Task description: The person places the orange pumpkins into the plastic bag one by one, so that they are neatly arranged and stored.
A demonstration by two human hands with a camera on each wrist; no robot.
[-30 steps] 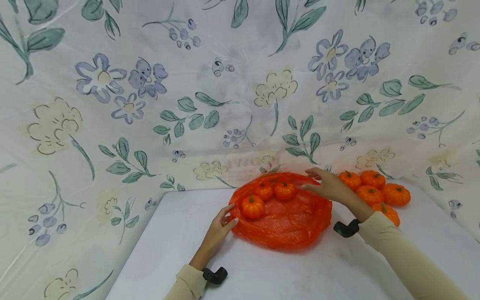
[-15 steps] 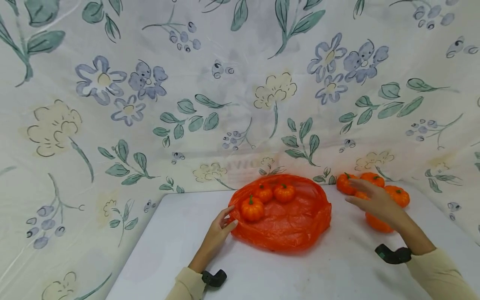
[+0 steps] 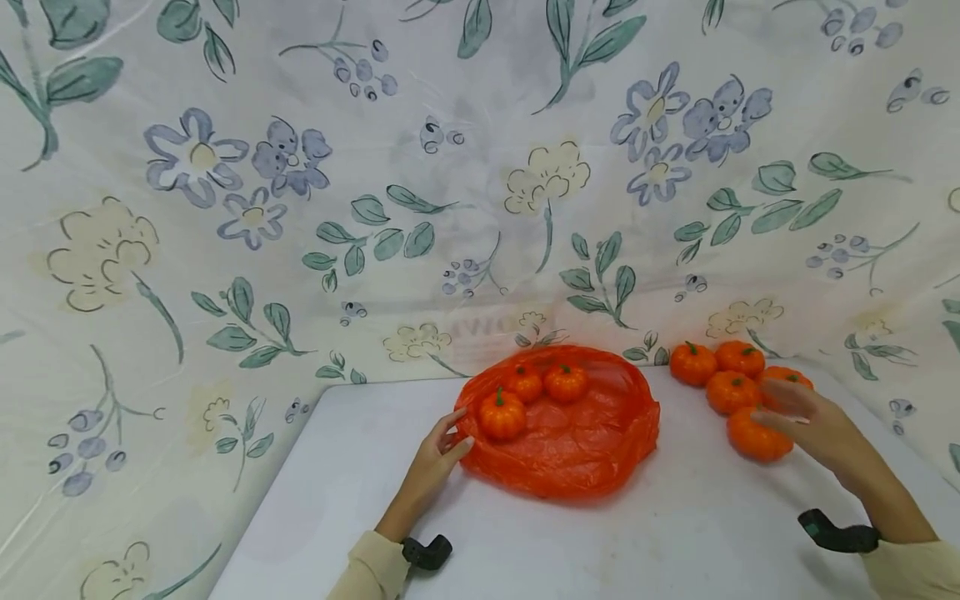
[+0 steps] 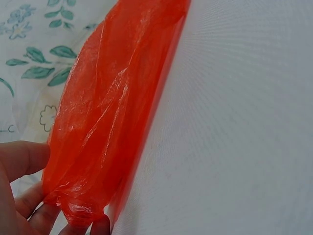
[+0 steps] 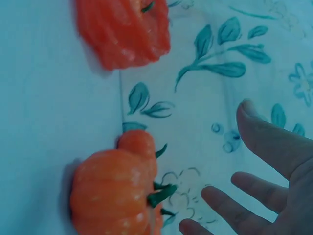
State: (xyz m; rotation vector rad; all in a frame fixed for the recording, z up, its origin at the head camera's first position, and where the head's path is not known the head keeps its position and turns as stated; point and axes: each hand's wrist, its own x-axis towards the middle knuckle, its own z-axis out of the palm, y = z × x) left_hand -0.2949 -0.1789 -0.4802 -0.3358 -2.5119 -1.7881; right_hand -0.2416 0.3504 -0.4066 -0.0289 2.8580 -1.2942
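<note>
An orange-red plastic bag (image 3: pixel 585 450) lies spread wide at its mouth on the white table, with three small orange pumpkins (image 3: pixel 502 415) in its left and back part. My left hand (image 3: pixel 431 458) holds the bag's left edge; in the left wrist view its fingers (image 4: pixel 44 218) are at a gathered bit of the plastic. To the right, my right hand (image 3: pixel 825 429) hovers over a cluster of several pumpkins (image 3: pixel 759 435), partly covering the rightmost one. Its thumb (image 5: pixel 264 139) and fingers are spread, and nothing is between them. The right wrist view shows a pumpkin (image 5: pixel 112 191) below the hand.
A floral cloth (image 3: pixel 450 208) hangs behind the white table (image 3: pixel 360 442) and down its left side. The pumpkin cluster is at the back right, apart from the bag. Each wrist wears a black camera, such as the right camera (image 3: pixel 838 533).
My right hand has moved right, from the bag's far rim to above the pumpkin cluster. The left hand stays at the bag's left edge, and the three pumpkins inside have not shifted.
</note>
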